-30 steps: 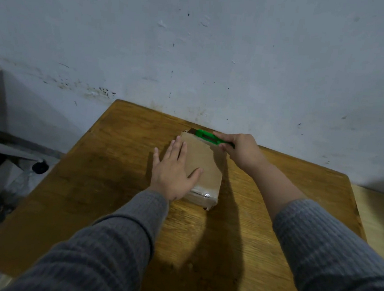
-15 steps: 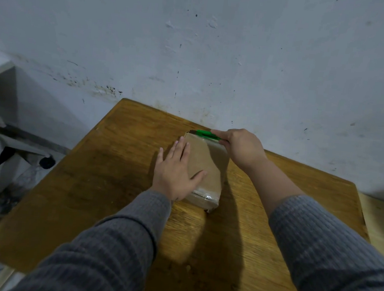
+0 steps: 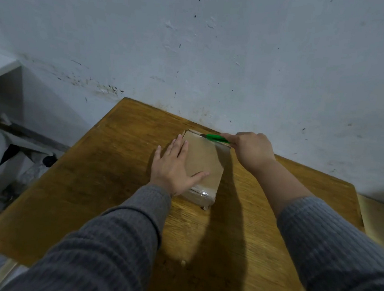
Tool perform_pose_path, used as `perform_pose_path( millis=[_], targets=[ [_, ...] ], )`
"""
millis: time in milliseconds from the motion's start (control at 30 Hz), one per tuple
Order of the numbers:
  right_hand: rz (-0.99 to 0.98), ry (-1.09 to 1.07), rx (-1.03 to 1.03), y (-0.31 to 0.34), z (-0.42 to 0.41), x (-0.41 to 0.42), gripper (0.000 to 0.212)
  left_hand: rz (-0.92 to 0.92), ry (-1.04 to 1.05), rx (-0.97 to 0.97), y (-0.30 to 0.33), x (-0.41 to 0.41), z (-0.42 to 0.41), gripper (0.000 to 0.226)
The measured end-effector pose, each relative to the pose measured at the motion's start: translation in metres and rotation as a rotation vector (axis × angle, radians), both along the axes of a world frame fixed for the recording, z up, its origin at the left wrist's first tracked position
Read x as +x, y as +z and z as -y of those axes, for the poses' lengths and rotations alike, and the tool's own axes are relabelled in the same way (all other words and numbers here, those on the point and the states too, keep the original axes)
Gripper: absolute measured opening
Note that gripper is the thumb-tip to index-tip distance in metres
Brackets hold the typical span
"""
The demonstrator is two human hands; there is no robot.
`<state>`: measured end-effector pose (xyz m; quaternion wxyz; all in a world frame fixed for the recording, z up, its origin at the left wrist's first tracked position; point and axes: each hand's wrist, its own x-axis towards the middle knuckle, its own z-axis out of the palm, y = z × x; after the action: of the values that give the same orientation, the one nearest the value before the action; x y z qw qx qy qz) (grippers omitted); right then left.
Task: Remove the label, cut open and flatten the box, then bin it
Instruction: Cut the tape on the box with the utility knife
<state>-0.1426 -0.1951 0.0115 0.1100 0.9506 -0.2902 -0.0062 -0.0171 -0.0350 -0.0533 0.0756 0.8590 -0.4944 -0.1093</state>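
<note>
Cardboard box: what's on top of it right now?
The left hand presses flat on the cardboard box; the green cutter, gripped by the right hand, lies along its far edge. Contents hidden.

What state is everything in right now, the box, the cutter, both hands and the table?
box: lying flat on the table, not flattened yet, clear tape on its near end.
green cutter: gripped, laid along the box's far edge.
left hand: fingers straight, pressing on the box top.
right hand: curled round the cutter.
table: wooden, against the wall, bearing the box.
</note>
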Motion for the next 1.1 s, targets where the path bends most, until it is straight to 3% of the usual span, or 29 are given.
perform_pose_path(
  millis=[433, 833, 1100],
  targets=[
    [0.036, -0.156, 0.073, -0.009, 0.012, -0.048, 0.044, -0.005, 0.011, 0.02, -0.002, 0.001, 0.002, 0.107],
    [0.174, -0.276, 0.313, -0.017, 0.015, -0.068, 0.039, -0.014, 0.006, 0.03, -0.002, 0.002, 0.003, 0.107],
    [0.193, -0.236, 0.229, -0.018, 0.013, -0.07, 0.04, -0.008, -0.016, 0.021, -0.002, 0.003, 0.002, 0.107]
  ],
)
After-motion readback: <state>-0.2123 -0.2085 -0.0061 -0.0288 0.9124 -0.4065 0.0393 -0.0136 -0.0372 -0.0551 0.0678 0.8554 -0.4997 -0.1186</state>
